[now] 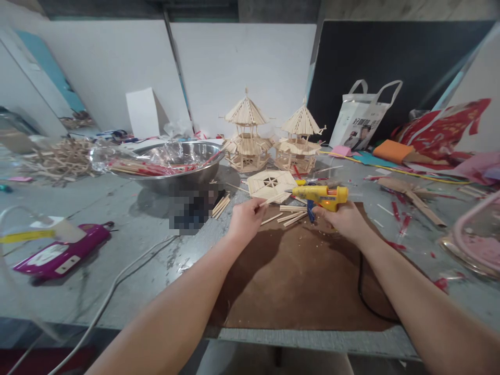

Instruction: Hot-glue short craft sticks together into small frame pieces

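My left hand (pixel 246 219) pinches a thin wooden stick (pixel 276 198), which points toward the nozzle of a yellow hot glue gun (pixel 322 195). That gun lies in the grip of my right hand (pixel 347 221), its blue trigger (pixel 310 210) hanging below. I cannot tell whether nozzle and stick touch. Just behind them is a flat hexagonal stick panel (pixel 255 182) with a spoked opening in its middle. Loose cut sticks (pixel 292 217) lie between my hands on a brown board (pixel 297 281).
Two stick-built pagoda models (pixel 247 148) stand at the back. A steel bowl (pixel 175 179) with wrapped sticks sits left of them. A purple power strip (pixel 70 252) and grey cable (pixel 128 268) lie left. Red scraps (pixel 405 225) and a white bag (pixel 357 122) are right.
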A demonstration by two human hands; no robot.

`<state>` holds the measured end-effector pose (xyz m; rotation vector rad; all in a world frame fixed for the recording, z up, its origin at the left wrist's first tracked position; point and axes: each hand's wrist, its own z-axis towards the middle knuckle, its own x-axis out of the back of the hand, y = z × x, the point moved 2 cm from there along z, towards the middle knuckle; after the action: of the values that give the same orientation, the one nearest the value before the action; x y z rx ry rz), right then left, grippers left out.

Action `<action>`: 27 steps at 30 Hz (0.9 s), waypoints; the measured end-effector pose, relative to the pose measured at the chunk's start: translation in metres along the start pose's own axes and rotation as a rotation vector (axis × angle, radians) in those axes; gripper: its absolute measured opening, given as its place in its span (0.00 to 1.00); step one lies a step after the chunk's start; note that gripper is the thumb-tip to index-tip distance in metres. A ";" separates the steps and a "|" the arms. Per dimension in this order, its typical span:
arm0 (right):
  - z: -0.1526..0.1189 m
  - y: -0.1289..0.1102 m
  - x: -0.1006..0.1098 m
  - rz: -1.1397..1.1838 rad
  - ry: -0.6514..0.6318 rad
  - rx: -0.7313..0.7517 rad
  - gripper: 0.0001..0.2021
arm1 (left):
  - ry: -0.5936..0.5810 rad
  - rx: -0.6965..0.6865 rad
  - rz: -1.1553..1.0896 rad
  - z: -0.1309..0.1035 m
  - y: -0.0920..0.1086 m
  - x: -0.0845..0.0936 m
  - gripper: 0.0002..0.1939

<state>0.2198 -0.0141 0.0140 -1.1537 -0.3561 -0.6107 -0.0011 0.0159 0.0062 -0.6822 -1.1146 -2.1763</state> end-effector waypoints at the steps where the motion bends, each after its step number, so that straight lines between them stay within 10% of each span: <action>1: -0.002 -0.003 -0.002 0.018 -0.016 0.006 0.14 | 0.000 -0.006 0.015 0.000 0.000 0.000 0.11; 12: -0.008 -0.008 -0.014 0.089 -0.104 0.044 0.13 | -0.028 -0.043 0.107 -0.002 0.004 -0.001 0.11; 22: 0.010 0.034 0.011 0.235 0.122 -0.450 0.17 | -0.006 -0.043 0.081 -0.002 0.004 0.000 0.11; 27: 0.007 0.052 0.009 0.364 -0.067 -0.586 0.14 | -0.015 -0.036 0.058 -0.002 0.005 0.001 0.12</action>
<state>0.2597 0.0044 -0.0165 -1.7544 -0.0093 -0.3587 0.0011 0.0115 0.0084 -0.7388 -1.0531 -2.1504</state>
